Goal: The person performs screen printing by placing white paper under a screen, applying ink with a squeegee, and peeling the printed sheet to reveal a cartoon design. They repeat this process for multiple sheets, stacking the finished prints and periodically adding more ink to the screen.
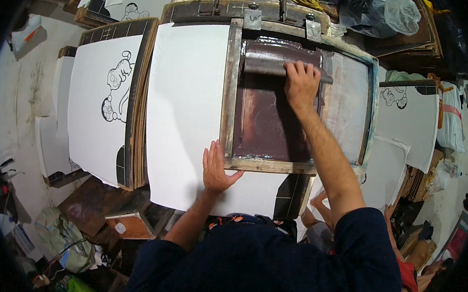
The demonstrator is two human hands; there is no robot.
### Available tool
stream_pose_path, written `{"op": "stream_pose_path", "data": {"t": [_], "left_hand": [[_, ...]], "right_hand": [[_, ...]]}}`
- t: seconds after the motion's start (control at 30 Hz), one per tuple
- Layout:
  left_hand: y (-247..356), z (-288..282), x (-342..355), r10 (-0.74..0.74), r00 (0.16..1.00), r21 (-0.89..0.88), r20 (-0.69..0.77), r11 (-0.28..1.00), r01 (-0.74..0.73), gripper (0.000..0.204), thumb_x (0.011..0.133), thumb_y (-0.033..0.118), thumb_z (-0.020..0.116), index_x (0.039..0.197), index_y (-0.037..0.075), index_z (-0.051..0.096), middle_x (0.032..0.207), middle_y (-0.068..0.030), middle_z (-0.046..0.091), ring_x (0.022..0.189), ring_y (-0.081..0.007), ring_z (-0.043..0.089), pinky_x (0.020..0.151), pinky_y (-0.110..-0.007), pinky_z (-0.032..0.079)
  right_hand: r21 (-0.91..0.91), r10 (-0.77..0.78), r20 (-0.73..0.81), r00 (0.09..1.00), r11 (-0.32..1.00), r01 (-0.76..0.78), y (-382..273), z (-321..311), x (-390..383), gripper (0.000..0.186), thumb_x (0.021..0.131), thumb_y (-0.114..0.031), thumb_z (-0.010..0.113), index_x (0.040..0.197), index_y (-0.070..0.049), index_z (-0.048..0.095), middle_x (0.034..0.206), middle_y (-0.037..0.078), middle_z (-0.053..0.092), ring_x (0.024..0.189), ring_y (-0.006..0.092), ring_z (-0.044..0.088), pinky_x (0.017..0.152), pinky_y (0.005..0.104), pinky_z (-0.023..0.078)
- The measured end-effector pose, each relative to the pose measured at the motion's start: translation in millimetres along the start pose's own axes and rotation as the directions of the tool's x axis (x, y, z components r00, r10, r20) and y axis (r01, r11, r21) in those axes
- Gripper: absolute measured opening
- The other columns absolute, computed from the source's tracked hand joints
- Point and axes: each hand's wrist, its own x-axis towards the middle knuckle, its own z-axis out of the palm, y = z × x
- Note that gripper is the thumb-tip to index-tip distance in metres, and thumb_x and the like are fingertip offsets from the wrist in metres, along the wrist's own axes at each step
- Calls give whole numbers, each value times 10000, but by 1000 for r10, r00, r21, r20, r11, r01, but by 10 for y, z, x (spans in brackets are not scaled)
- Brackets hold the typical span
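Note:
A wooden screen-printing frame [230, 100] lies over a white sheet of fabric [186, 95] on the board before me. Dark purplish-brown ink [262, 129] covers the mesh on the frame's left part; a pale whitish area fills its right part. My right hand [302, 86] is closed round a squeegee [264, 67], which spans the inked mesh near its far end. At the frame's near left corner, my left hand [217, 170] rests with fingers stretched out, its thumb along the near rail. Metal clamps [252, 20] hold the frame's far side.
A stack of boards [140, 103] on the left carries white fabric with a black line drawing. More printed sheets [407, 124] lie on the right. Plastic bags [381, 16] sit at the far right. Another person's red garment [409, 282] and limbs show at lower right.

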Motion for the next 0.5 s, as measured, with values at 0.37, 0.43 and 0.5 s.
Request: {"op": "stream_pose_path", "data": {"t": [0.37, 0.43, 0.5], "left_hand": [[10, 2, 4, 16, 1000, 13, -12, 1000, -16, 1234, 674, 388, 937, 1561, -93, 228, 1559, -343, 367, 1476, -461, 369, 1198, -645, 261], [15, -1, 9, 28, 999, 28, -15, 999, -28, 1231, 680, 388, 934, 1564, -92, 224, 1563, -345, 361, 1478, -458, 367, 1199, -645, 261], [13, 2, 4, 30, 999, 36, -12, 999, -30, 1226, 689, 390, 928, 1567, -91, 219, 1569, -343, 355, 1482, -456, 362, 1203, -642, 257]], "right_hand": [[7, -25, -142, 990, 1000, 26, 198, 223, 594, 343, 785, -69, 726, 1104, -185, 671, 989, 28, 608, 996, 260, 577, 938, 434, 407], [-29, -33, -97, 995, 999, 30, 239, 286, 681, 377, 777, -74, 735, 1130, -185, 660, 1016, 29, 619, 1012, 269, 588, 926, 435, 420], [-88, 6, 61, 998, 996, -1, 282, 297, 733, 406, 772, -81, 745, 1152, -183, 648, 1042, 29, 624, 1024, 277, 597, 913, 438, 434]]}}
